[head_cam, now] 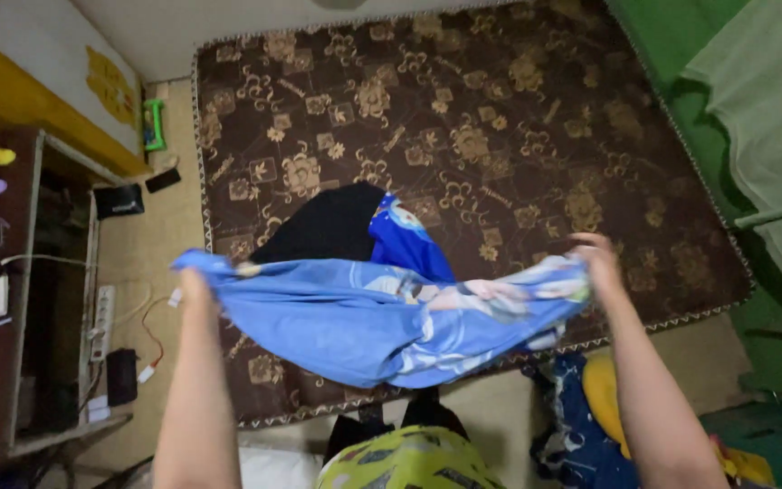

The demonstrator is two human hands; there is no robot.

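I hold a light blue printed cloth [382, 321] stretched out between both hands above a brown patterned mattress [463, 127]. My left hand [195, 288] grips its left corner and my right hand [597, 258] grips its right corner. The cloth sags in the middle. Behind it on the mattress lie a black garment [328, 226] and a darker blue printed cloth [405, 240], partly hidden by the held cloth.
A dark wooden shelf unit [33, 299] stands at the left, with a power strip [101, 321] and cables on the floor beside it. A green curtain [762, 118] hangs at the right. Yellow and blue items [590, 407] lie on the floor near my right arm.
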